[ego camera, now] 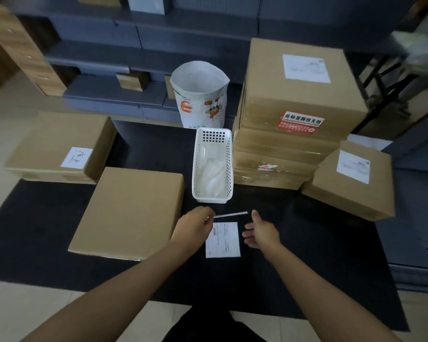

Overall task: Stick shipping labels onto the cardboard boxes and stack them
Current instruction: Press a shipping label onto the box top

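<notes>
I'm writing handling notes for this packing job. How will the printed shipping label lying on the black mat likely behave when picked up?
The shipping label looks like a thin paper sheet, so it is probably very light and floppy. It lies flat on the black mat, so lifting an edge may be fiddly. If adhesive-backed, it may curl or cling to fingers.

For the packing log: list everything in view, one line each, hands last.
Plain box: one, brown, unlabelled, left of centre on the mat.
Labelled boxes: one far left, one far right, a stack behind right.
Basket: one, white, centre.
Paper bag: one, white, printed, behind the basket.
Label sheet: one, white, flat on the mat.
Mat: one, black.
Left hand: pinches a thin white strip.
Right hand: open, beside the sheet.
</notes>
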A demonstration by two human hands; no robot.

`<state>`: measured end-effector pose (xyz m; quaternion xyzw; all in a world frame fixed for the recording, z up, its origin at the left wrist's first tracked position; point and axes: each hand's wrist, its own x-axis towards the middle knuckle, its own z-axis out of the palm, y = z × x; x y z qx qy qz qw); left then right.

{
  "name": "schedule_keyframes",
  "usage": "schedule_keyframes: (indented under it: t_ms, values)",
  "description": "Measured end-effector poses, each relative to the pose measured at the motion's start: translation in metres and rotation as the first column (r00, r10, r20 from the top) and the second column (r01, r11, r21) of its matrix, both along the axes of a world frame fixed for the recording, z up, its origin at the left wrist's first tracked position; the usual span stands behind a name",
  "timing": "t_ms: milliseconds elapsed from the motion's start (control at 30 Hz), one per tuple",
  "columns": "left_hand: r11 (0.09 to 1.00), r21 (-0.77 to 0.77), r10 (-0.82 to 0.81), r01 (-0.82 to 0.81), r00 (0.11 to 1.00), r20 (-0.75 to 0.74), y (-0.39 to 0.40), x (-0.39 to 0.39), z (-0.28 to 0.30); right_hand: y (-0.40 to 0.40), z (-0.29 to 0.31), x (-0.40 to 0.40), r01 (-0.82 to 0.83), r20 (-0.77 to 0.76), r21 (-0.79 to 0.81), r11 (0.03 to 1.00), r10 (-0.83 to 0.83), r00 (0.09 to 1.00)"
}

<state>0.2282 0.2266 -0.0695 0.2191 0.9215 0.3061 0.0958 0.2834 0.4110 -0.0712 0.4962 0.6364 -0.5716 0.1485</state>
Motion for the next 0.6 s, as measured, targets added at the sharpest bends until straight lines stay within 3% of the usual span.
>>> schedule_keyframes:
  t_ms: [133, 200, 267, 367, 467, 533, 600]
  values:
    - [0.987, 0.109, -0.103, 0.115, 0.989, -0.108, -0.012, -0.003, 0.007, -0.001, 0.019, -0.015, 0.081, -0.055, -0.262, 0.962, -0.099, 0.994]
    - [0.976, 0.121, -0.163, 0.182, 0.975, -0.152, -0.021, -0.004, 0.008, -0.002, 0.023, -0.020, 0.053, -0.142, -0.272, 0.961, -0.094, 0.985]
    - [0.981, 0.133, -0.120, 0.143, 0.978, -0.172, -0.032, -0.003, 0.005, -0.005, 0.024, -0.022, -0.022, -0.225, -0.240, 0.971, -0.034, 0.974]
    - [0.974, 0.184, 0.152, -0.136, 0.985, -0.078, -0.048, 0.000, 0.004, -0.017, 0.026, -0.024, -0.067, -0.303, -0.268, 0.961, -0.018, 0.953]
    - [0.878, 0.202, 0.422, -0.435, 0.901, 0.105, -0.060, 0.001, 0.016, -0.037, 0.032, -0.030, -0.104, -0.354, -0.315, 0.943, -0.015, 0.935]
    - [0.793, 0.223, 0.517, -0.567, 0.820, 0.246, -0.069, -0.005, 0.024, -0.054, 0.036, -0.035, -0.145, -0.377, -0.332, 0.932, 0.010, 0.926]
    - [0.720, 0.263, 0.500, -0.642, 0.744, 0.443, -0.081, -0.014, 0.029, -0.073, 0.038, -0.042, -0.195, -0.393, -0.330, 0.924, 0.053, 0.918]
